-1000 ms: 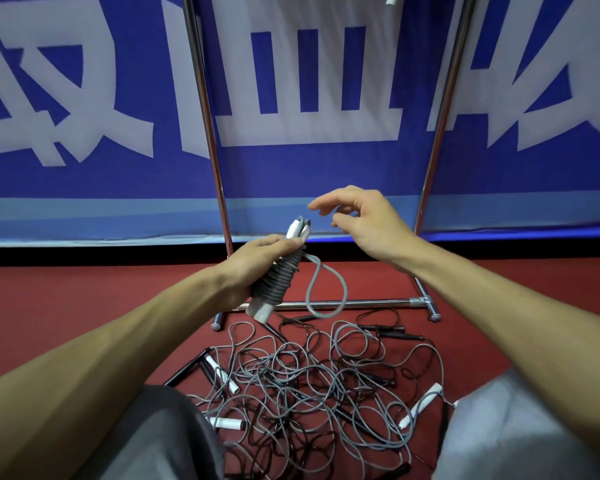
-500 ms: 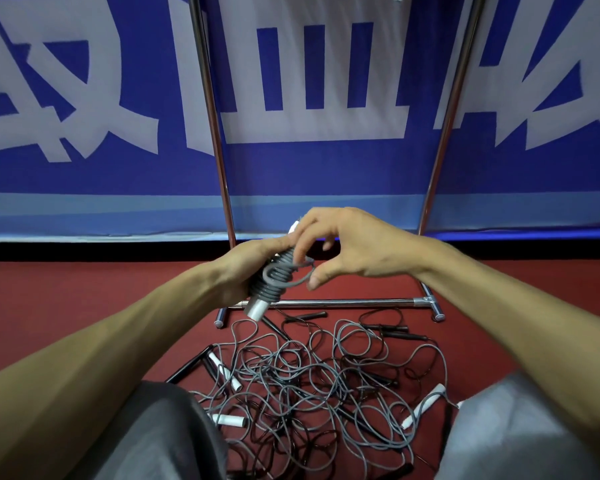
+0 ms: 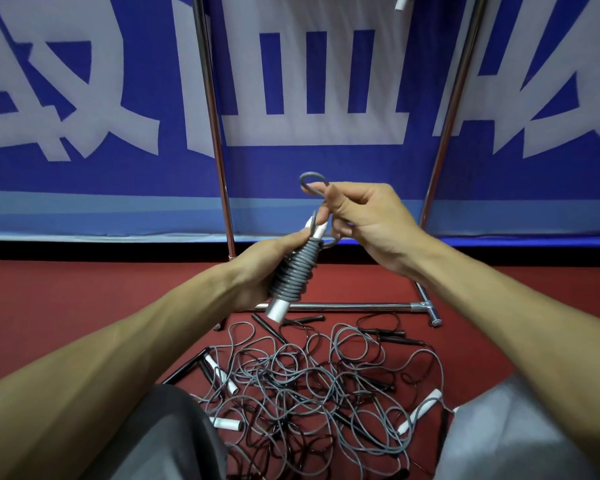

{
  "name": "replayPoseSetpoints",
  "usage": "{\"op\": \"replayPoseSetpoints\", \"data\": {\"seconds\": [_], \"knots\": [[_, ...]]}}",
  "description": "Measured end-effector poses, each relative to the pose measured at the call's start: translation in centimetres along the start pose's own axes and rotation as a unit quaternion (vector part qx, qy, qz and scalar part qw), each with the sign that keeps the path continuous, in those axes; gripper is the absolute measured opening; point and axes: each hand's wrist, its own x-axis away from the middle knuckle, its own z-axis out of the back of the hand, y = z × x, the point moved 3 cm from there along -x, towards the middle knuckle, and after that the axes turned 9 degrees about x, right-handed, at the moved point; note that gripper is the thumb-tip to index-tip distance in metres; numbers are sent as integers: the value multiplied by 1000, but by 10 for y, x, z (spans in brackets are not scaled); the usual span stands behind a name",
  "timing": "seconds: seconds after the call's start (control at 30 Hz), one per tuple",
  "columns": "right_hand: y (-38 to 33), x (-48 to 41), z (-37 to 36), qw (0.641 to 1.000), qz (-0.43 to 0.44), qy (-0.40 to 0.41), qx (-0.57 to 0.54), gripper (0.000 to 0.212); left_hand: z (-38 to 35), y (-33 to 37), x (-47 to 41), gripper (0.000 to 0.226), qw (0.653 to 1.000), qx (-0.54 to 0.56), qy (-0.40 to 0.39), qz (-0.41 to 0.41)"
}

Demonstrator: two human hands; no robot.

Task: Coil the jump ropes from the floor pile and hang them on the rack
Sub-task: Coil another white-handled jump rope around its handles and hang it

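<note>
At the centre of the frame, the left hand [image 3: 260, 268] gripped the grey jump rope [image 3: 293, 271], its fingers curled round the tight turns of cord wound over the paired white handles [image 3: 317, 232], whose ends showed above and below the winding. Just above and to the right, the right hand [image 3: 371, 223] pinched the free end loop [image 3: 314, 183] of the same cord between thumb and fingers, with the loop standing up past the fingertips. The cord looked light, limp and somewhat rubbery, so the winding would probably spring loose unless the tail was tucked in or kept taut. The firm place to hold was the stiff handle core, not the soft turns. In the lower middle, the floor pile [image 3: 309, 386] of grey and black ropes lay tangled on the red floor [image 3: 84, 299], well apart from the hands. The rack [image 3: 215, 133] rose behind, its chrome uprights reaching the top edge, where a hanging white handle [image 3: 400, 1] showed at the upper right.
</note>
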Motion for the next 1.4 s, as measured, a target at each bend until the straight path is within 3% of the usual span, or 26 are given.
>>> {"op": "replayPoseSetpoints", "data": {"seconds": [0.13,0.3,0.43,0.67,0.83,0.97,1.1,1.27,1.4], "knots": [[7,-4,10,998,-36,45,8,19,2,2,-1,37,998,51,21,-3],[8,-5,10,998,-63,22,20,26,5,2,-2,37,997,69,32,0],[8,-4,13,985,-22,68,156,19,5,3,-2,35,997,65,36,-7],[10,-2,9,907,77,116,397,25,1,4,0,30,999,39,24,-4],[11,-2,6,870,165,143,442,17,2,4,0,33,999,9,45,-14],[14,-1,3,862,187,141,449,13,4,7,3,44,999,-20,44,-17],[20,3,1,852,201,138,464,11,5,6,7,38,999,-40,22,-25],[22,5,0,848,187,174,464,9,4,6,7,35,998,-35,33,-46],[27,5,-4,880,112,178,426,10,1,4,7,32,994,-74,35,-76]]}}
